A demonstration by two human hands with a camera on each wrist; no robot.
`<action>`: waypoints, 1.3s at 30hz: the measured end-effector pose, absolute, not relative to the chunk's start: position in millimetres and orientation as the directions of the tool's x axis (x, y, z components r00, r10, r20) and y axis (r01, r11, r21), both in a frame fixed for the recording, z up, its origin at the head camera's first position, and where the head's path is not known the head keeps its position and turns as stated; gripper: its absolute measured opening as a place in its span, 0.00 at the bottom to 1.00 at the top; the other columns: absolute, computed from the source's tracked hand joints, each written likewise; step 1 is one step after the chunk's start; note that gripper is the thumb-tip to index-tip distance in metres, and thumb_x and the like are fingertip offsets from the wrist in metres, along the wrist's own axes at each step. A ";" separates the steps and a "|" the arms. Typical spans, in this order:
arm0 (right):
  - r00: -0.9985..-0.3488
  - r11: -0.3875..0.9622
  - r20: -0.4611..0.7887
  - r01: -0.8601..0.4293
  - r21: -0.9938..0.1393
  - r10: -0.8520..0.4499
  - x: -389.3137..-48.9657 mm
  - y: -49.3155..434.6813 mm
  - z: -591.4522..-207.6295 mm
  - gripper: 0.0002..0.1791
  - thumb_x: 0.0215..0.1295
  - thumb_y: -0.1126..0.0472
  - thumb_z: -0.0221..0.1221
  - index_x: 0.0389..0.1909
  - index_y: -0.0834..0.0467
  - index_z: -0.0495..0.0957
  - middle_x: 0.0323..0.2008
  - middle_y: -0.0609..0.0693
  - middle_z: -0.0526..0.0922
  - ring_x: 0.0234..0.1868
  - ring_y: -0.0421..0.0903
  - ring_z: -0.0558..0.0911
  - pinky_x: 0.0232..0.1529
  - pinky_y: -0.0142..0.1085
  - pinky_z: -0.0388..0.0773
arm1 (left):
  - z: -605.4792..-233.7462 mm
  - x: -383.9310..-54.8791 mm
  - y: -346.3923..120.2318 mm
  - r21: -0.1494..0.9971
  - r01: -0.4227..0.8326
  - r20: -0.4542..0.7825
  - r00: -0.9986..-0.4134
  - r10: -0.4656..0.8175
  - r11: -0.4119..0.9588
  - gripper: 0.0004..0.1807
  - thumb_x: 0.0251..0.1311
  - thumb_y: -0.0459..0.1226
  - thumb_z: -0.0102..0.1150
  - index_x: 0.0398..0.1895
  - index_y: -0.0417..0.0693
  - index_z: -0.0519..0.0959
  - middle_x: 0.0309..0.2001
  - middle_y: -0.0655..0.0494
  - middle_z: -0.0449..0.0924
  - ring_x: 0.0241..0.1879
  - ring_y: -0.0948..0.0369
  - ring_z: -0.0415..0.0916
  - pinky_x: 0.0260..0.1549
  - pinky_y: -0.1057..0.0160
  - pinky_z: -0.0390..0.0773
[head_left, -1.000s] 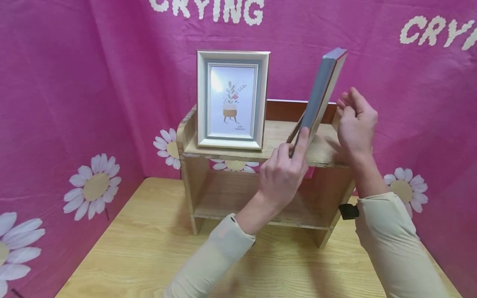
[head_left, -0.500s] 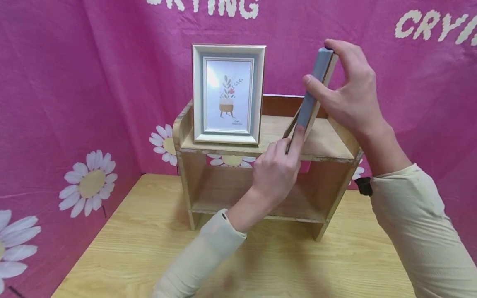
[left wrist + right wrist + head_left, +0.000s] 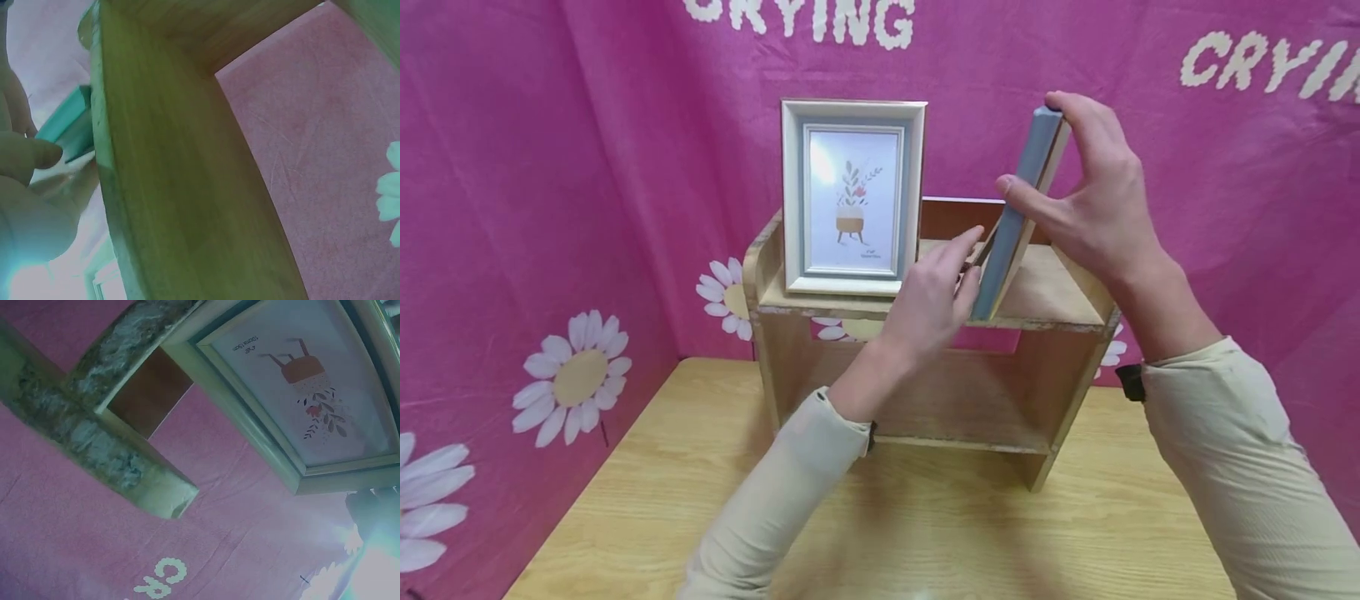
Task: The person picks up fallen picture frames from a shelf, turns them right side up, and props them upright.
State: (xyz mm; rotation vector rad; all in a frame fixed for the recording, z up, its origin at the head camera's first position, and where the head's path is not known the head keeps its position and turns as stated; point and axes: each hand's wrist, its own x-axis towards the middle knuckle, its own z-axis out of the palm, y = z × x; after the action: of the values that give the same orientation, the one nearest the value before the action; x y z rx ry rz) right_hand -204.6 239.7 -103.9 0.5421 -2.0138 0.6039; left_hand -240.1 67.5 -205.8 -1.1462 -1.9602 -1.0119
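My right hand (image 3: 1101, 196) grips the upper part of a picture frame (image 3: 1018, 221), thumb on its blue-grey edge and fingers over the top. This frame leans on the shelf's right half, nearly edge-on to the head view. The right wrist view shows its front, a potted-plant print (image 3: 306, 381) with a pale border. My left hand (image 3: 928, 292) is low behind the frame, beside its thin back stand (image 3: 990, 242). Its index finger is extended and the thumb apart; contact with the stand is unclear. In the left wrist view, a teal-looking frame corner (image 3: 72, 122) shows beyond the thumb (image 3: 44, 153).
A second picture frame (image 3: 853, 282), white and blue-grey, stands upright on the shelf's left half, close to my left hand. The small wooden shelf (image 3: 1060, 287) has raised sides and stands on a wooden table (image 3: 940, 533). Pink cloth (image 3: 647, 125) with daisies hangs behind.
My right hand has come from beside the frame to grip its upper part. The left hand has let go of the lower edge and moved left, towards the back stand.
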 end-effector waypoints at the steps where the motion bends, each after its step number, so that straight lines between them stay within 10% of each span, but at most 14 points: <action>1: -0.473 0.781 0.870 -0.592 -0.199 -0.137 -204.1 239.6 -103.8 0.41 0.51 0.60 0.73 0.68 0.60 0.70 0.64 0.56 0.73 0.67 0.46 0.69 0.69 0.31 0.61 | -202.6 -241.3 67.5 0.312 0.902 0.805 -0.417 0.421 0.297 0.22 0.67 0.28 0.52 0.64 0.30 0.70 0.51 0.39 0.82 0.49 0.53 0.82 0.52 0.66 0.80; 32: -0.566 0.717 0.763 -0.667 -0.203 -0.311 -226.3 231.7 -85.4 0.34 0.49 0.74 0.63 0.63 0.63 0.74 0.59 0.59 0.77 0.57 0.47 0.74 0.65 0.27 0.67 | -197.2 -246.5 66.8 0.262 0.873 0.744 -0.455 0.490 0.412 0.11 0.63 0.26 0.58 0.48 0.34 0.78 0.40 0.43 0.86 0.42 0.53 0.84 0.44 0.63 0.83; 39: -0.686 0.738 0.665 -0.606 -0.297 -0.296 -219.0 242.3 -78.1 0.37 0.55 0.71 0.63 0.69 0.54 0.70 0.59 0.57 0.77 0.57 0.48 0.76 0.64 0.34 0.73 | -197.7 -246.7 69.3 0.224 0.870 0.755 -0.439 0.486 0.438 0.09 0.63 0.24 0.53 0.45 0.35 0.78 0.37 0.46 0.85 0.38 0.56 0.83 0.41 0.62 0.83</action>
State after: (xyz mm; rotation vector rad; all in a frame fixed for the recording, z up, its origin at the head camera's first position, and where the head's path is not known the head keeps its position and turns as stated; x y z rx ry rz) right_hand -219.0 242.3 -78.1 0.6783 -2.3372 0.6790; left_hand -246.7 69.3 -197.7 -1.1348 -2.0862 -0.8197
